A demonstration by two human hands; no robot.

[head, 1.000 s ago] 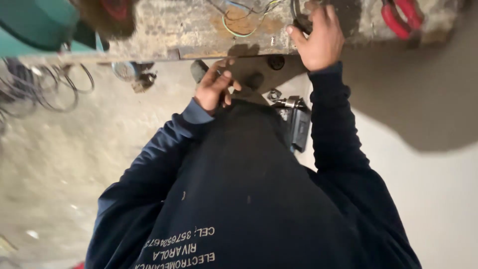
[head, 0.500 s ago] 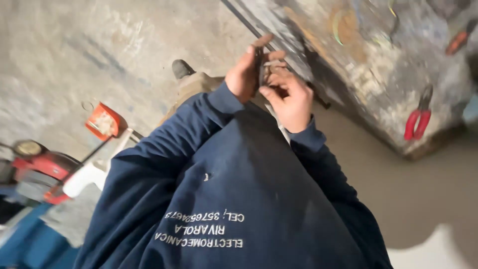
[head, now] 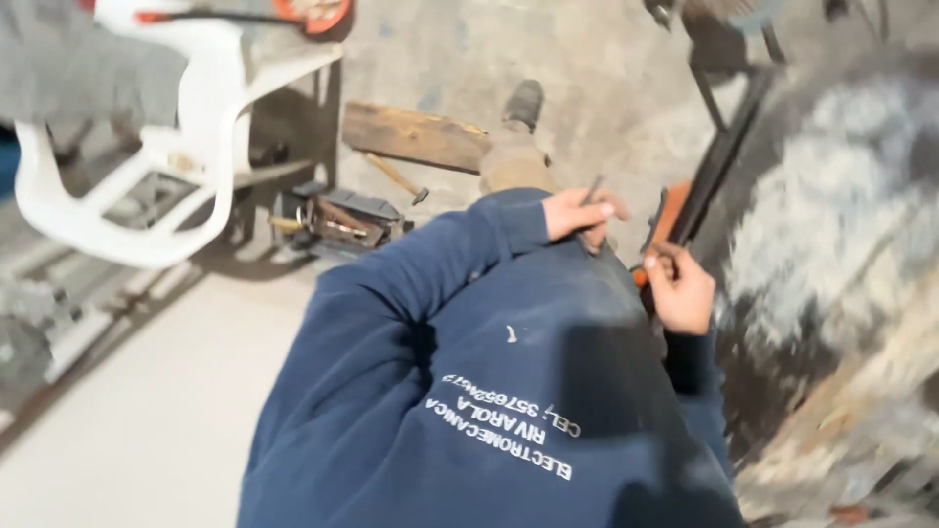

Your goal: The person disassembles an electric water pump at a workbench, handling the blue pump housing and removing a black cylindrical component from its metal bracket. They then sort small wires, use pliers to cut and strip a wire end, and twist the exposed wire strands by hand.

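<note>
Biggest thing around me is the rough grey workbench surface point(head: 841, 225) off at my 3 o'clock, badly blurred. At 10 o'clock there's a white plastic chair point(head: 210, 127) on the pale concrete floor point(head: 147, 411); a worn wooden plank point(head: 416, 137) lies at 12, a small wooden-handled hammer point(head: 396, 178) just below it. Both hands are up in front of my navy sweatshirt. My left hand point(head: 579, 213) is pinching a thin dark metal rod point(head: 592, 191), tip pointing up. My right hand point(head: 680, 291) is curled around something small and dark, can't tell what. Looks mid-job: parts in hand, nothing visibly joined yet.
</note>
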